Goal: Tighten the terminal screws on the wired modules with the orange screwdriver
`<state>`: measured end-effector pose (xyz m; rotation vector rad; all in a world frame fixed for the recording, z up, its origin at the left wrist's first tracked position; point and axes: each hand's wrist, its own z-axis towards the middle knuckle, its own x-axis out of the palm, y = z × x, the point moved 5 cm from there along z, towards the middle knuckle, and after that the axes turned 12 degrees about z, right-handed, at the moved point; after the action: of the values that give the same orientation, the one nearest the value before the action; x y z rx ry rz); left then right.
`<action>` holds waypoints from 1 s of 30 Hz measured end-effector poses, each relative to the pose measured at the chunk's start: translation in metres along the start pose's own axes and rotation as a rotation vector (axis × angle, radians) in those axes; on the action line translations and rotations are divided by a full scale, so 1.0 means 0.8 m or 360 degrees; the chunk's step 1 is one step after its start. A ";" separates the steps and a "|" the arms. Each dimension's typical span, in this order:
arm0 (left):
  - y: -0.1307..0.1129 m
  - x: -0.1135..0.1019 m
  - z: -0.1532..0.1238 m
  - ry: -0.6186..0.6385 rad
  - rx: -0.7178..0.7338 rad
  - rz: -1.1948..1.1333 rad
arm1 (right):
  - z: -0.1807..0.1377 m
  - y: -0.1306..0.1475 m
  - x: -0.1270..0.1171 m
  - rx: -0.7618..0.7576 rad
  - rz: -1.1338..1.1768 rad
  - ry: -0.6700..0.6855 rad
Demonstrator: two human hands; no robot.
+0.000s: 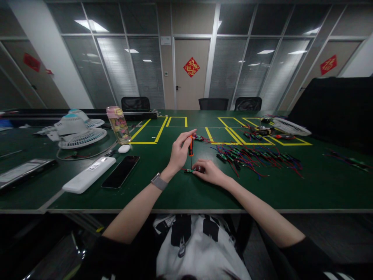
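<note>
My left hand, a watch on its wrist, is closed on the orange and black handle of a screwdriver. The screwdriver stands upright, its thin shaft pointing down at a small green circuit board on the table. My right hand rests low on the table, fingers closed around the board's right end and a dark brownish part beside it. Whether the tip touches the board is too small to tell. Just beyond my left hand lies another wired circuit board.
A pile of wired circuit boards spreads to the right. On the left are a phone, a white power bank, a pink-lidded bottle and a fan. Yellow tape marks the green table. A dark screen stands at right.
</note>
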<state>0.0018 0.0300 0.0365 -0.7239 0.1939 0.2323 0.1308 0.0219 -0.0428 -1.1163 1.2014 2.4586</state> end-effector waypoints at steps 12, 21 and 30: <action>-0.002 -0.003 0.001 -0.0035 0.0066 0.0120 | 0.000 -0.002 0.001 -0.0026 -0.0004 0.0002; -0.001 -0.005 -0.001 -0.0140 0.0051 0.0238 | 0.000 -0.001 0.001 -0.0007 0.0015 -0.0001; 0.008 0.007 0.002 0.0116 -0.0149 -0.0208 | 0.000 -0.001 0.000 -0.0006 0.0001 0.0003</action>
<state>0.0051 0.0365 0.0320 -0.8356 0.2050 0.0906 0.1311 0.0225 -0.0428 -1.1200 1.1981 2.4616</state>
